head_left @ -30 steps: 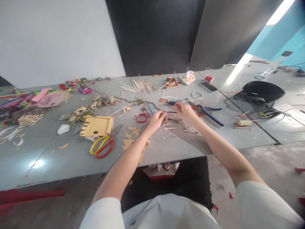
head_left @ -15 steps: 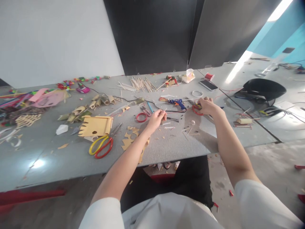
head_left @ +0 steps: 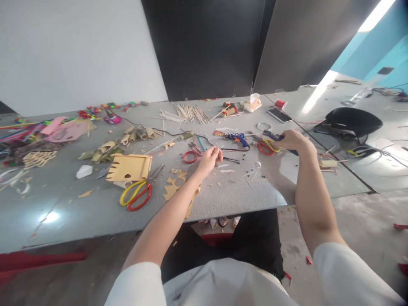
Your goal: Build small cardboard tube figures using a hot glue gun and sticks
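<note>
My left hand [head_left: 213, 158] is closed in a pinch over the middle of the table. A thin pale stick pokes out slightly at its fingertips, mostly hidden by them. To the right, my right hand [head_left: 295, 139] is closed around dark blue-grey pliers [head_left: 272, 136], partly covered by the fingers. Scissors with red and yellow handles [head_left: 267, 147] lie just left of that hand. Between the two hands rests a blue hot glue gun [head_left: 237, 138]. A red ring of tape [head_left: 190, 157] is left of my left hand.
Large scissors [head_left: 135, 196], a notched yellow board piece [head_left: 129, 168] and cut scraps [head_left: 174, 182] lie at left front. Bamboo pieces [head_left: 137, 134] and thin sticks [head_left: 191, 112] are behind. A phone [head_left: 279, 114], red thread spool [head_left: 280, 104] and black visor-like object [head_left: 353, 121] stand right.
My right hand has moved right, off the red-and-yellow scissors, and is now on the dark pliers. The scissors' handles show more fully. My left hand has stayed nearly still.
</note>
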Demonstrator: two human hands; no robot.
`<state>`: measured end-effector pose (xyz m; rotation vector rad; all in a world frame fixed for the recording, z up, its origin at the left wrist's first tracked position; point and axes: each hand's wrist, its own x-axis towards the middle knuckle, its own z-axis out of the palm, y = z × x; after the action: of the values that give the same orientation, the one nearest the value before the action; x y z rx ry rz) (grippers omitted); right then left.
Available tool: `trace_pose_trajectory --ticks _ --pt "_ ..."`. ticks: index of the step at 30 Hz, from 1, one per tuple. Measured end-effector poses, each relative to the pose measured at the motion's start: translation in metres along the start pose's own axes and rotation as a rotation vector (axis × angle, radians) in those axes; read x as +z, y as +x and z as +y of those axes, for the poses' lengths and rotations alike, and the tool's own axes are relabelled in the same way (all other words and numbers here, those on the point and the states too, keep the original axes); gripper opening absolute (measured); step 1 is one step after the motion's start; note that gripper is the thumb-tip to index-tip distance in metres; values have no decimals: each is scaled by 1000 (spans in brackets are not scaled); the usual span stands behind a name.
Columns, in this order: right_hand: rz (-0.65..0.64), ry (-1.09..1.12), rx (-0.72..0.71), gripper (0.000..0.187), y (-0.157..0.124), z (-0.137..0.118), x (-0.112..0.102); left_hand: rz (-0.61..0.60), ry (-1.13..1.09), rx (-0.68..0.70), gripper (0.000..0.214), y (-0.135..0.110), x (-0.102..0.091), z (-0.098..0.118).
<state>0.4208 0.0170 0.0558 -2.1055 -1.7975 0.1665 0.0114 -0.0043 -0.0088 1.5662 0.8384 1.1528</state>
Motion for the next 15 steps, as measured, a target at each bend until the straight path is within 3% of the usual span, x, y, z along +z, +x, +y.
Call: trace_pose_trajectory --ticks 4,9,11,15 --pt "62 -21 -99 32 -20 -58 -1 43 -37 -4 49 1 0 -9" --pt "-17 95 -462 20 -57 -135 27 74 -157 -6 47 3 -1 -22" --pt "-54 104 -547 21 -70 -156 42 94 -171 -1 47 4 -1 -24" --pt "-70 83 -535 31 -86 -176 63 141 -141 -9 50 5 0 -21"
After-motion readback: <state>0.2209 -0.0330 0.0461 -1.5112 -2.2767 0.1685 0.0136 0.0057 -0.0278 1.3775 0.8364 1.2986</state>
